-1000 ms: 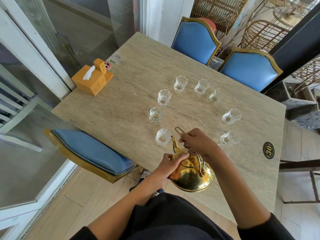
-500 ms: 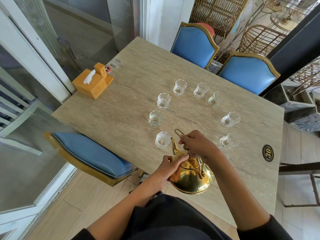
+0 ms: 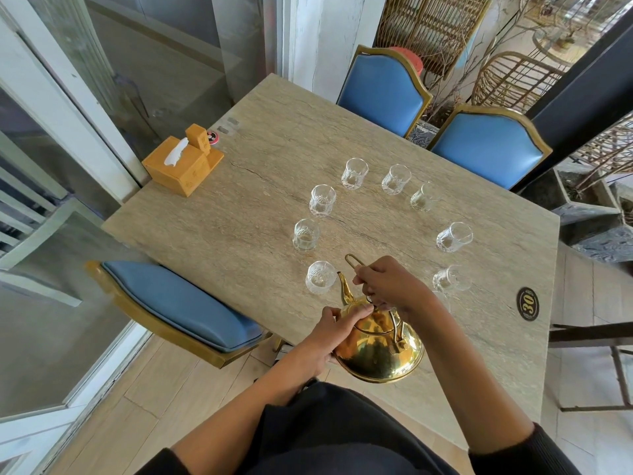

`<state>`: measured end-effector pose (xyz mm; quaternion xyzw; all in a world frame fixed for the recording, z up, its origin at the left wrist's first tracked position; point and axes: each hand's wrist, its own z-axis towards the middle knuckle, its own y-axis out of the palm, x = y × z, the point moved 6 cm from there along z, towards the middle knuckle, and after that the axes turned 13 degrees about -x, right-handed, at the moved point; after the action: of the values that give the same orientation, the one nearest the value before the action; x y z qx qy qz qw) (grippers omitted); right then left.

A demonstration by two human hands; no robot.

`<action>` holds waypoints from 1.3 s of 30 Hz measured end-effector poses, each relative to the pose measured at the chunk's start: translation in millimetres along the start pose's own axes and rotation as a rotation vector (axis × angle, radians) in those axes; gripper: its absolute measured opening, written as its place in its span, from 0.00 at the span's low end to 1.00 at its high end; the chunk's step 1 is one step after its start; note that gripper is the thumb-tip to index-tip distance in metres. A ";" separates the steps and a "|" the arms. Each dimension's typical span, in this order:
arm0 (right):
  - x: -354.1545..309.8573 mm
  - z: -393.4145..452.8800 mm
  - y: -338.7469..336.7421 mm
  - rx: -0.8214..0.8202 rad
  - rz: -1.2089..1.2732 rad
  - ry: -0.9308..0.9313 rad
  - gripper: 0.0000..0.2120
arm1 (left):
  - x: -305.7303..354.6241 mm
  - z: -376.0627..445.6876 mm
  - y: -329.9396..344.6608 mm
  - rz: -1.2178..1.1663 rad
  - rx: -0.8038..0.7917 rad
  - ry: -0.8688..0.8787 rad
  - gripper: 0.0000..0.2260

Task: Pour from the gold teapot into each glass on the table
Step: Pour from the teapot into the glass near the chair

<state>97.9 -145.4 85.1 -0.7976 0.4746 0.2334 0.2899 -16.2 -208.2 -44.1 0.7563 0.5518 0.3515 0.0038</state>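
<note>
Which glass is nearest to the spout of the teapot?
The glass just left of the gold teapot spout, nearest the blue seat cushion; every other glass stands farther away.

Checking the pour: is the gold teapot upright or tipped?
Tipped: the gold teapot leans spout-first toward the nearest glass, with its base rim showing.

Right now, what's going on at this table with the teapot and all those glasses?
A person holds the gold teapot over the table's near edge. The right hand grips its handle, and the left hand steadies the body near the lid. The spout points toward the nearest glass, one of a ring of small clear glasses. No liquid is visibly pouring.
</note>
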 end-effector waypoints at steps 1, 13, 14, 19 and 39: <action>0.1 0.0 0.0 0.001 -0.003 0.000 0.18 | -0.1 -0.1 -0.2 0.000 0.001 -0.001 0.55; -0.6 -1.0 2.0 -0.004 0.007 -0.014 0.17 | -3.7 3.2 -1.3 -0.001 -0.015 -0.012 0.52; -0.7 -1.1 2.0 -0.003 0.009 -0.015 0.17 | -4.1 3.5 -1.5 -0.004 -0.014 -0.013 0.51; 0.6 -1.1 2.1 0.006 0.002 -0.010 0.18 | -4.1 1.9 0.3 -0.009 -0.014 -0.015 0.52; 2.0 -4.8 1.9 0.007 -0.006 -0.025 0.18 | -6.2 0.2 0.4 -0.004 0.018 -0.030 0.45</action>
<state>97.5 -150.7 86.8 -0.7951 0.4693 0.2407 0.2993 -16.6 -213.5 -47.4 0.7603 0.5564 0.3351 0.0062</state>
